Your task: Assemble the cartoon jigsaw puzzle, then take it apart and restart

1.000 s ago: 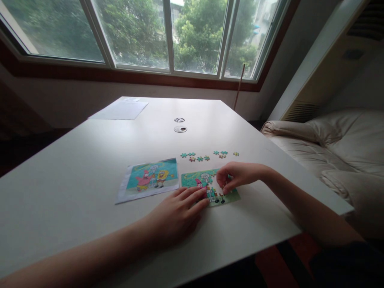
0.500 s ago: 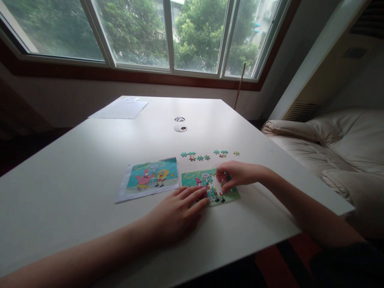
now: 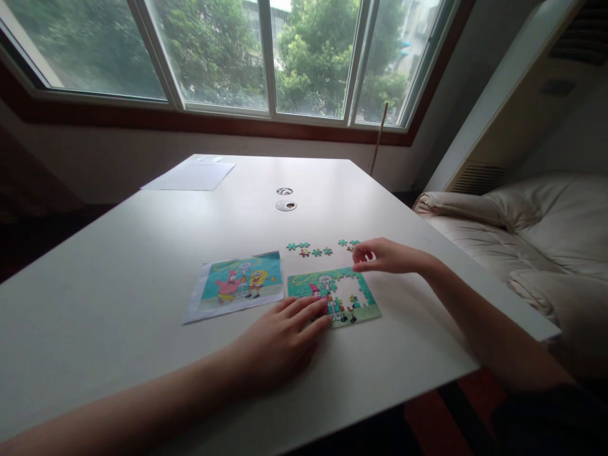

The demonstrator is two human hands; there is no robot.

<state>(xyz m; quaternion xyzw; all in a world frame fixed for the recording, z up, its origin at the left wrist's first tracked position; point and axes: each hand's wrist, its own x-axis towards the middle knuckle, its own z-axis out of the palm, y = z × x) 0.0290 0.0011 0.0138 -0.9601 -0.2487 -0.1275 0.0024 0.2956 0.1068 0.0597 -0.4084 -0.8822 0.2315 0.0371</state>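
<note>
A jigsaw puzzle (image 3: 365, 311) with cartoon figures lies flat, a white gap in its right half. My left hand (image 3: 289, 329) rests over the puzzle's lower left part, fingers stretched out, covering some of it. Above the puzzle's upper right corner is my right hand (image 3: 384, 256); its fingers are curled with space between thumb and fingertips, and I see nothing held. Close beyond it lie loose puzzle pieces (image 3: 342, 242), partly hidden by the hand. More pieces (image 3: 316, 252) lie to the left of those. Left of the puzzle is a reference picture (image 3: 242, 282) of the same figures.
All this is on a white table (image 3: 142, 272). Two round cable-hole covers (image 3: 284, 206) are set in its middle. Sheets of paper (image 3: 190, 175) lie at the far left. A beige sofa (image 3: 532, 221) stands to the right, and a thin stick (image 3: 379, 139) leans by the windows.
My right hand has lifted off the puzzle and moved up and right to the loose pieces, uncovering the gap. My left hand has stayed in place.
</note>
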